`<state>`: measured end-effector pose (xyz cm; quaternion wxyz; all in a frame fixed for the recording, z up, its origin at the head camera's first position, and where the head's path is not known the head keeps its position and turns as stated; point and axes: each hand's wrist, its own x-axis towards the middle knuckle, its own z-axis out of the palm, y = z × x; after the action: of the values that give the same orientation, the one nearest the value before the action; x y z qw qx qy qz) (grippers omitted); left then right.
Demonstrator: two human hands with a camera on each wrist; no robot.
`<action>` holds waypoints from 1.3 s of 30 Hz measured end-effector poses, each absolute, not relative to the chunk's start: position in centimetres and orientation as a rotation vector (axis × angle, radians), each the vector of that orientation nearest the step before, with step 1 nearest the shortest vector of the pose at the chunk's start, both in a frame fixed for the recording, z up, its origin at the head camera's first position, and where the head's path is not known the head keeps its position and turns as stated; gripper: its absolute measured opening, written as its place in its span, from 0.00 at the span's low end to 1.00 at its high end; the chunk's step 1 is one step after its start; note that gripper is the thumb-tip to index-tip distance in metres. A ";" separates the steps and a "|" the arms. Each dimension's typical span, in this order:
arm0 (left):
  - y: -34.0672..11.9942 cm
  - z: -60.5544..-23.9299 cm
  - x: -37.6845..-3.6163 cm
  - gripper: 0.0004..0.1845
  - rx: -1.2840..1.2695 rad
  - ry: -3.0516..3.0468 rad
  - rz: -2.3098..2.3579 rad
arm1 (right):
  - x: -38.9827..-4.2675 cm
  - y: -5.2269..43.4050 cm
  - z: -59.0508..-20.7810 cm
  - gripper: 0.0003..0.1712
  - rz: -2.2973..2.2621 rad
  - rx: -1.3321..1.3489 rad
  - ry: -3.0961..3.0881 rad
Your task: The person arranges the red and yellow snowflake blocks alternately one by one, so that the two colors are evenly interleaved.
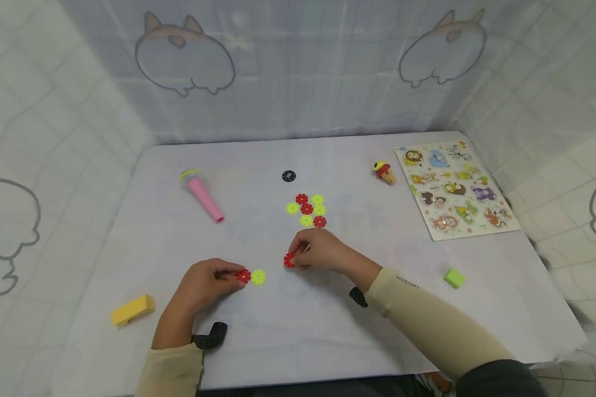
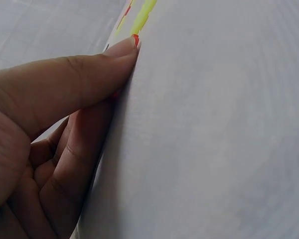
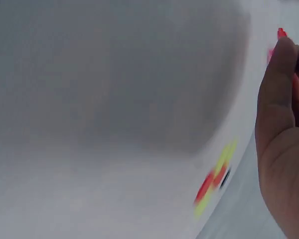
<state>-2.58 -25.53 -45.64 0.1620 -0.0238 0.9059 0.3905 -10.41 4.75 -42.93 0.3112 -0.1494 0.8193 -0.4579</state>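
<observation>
Nearest, the left hand (image 1: pixel 206 282) pinches a red disc (image 1: pixel 244 276) joined to a yellow disc (image 1: pixel 258 277); the pair lies flat on the white table (image 1: pixel 328 325), its long axis running left to right. Just beyond, the right hand (image 1: pixel 318 251) pinches another red disc (image 1: pixel 289 260). Farther off sits a cluster of discs (image 1: pixel 308 210).
</observation>
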 end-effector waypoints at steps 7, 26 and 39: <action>-24.9 -45.6 -2.8 0.18 -0.092 2.568 1.144 | -8.7 1.2 -43.4 0.07 -0.915 -0.618 2.328; -25.4 -46.0 -2.4 0.19 -0.098 2.581 1.161 | -6.5 -1.1 -43.1 0.10 -0.526 -0.850 2.573; -25.4 -45.9 -2.3 0.18 -0.083 2.614 1.130 | -12.2 2.4 -41.3 0.15 -0.736 -0.585 2.631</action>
<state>-2.33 -25.37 -45.89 0.1456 -0.0288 0.9077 0.3924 -12.22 2.44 -41.28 0.1730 -0.2062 0.9275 -0.2596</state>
